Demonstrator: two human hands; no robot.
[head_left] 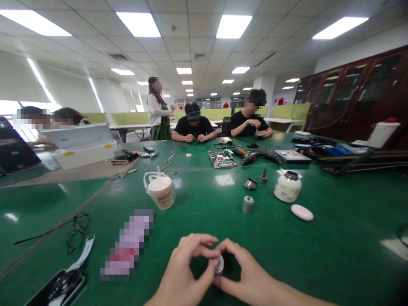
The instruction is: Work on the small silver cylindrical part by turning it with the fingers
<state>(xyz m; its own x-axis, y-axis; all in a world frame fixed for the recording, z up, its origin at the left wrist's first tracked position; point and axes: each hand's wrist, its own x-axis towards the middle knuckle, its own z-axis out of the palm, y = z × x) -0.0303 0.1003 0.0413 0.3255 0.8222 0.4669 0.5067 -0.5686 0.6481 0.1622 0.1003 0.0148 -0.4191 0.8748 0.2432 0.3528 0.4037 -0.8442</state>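
Low in the middle of the head view, my left hand [185, 265] and my right hand [240, 265] meet around a small round silvery metal part [219, 264]. Its lower side is partly hidden by fingers. The left thumb and fingertips pinch it, while the right fingers and thumb curl about it from the other side. Beyond my hands, a grey metal cylinder [248, 206] stands upright on the green table [204, 212]. Behind it are a short metal ring-like part [250, 184] and a small dark stepped part [263, 176].
A cream jar [287, 188] and a pale oval object [302, 212] stand to the right. A bagged paper cup [162, 193], a pixelated purple rectangle [129, 246] and eyeglasses [76, 233] lie leftward. Farther back are a circuit board [222, 160], a power drill [249, 158] and several people.
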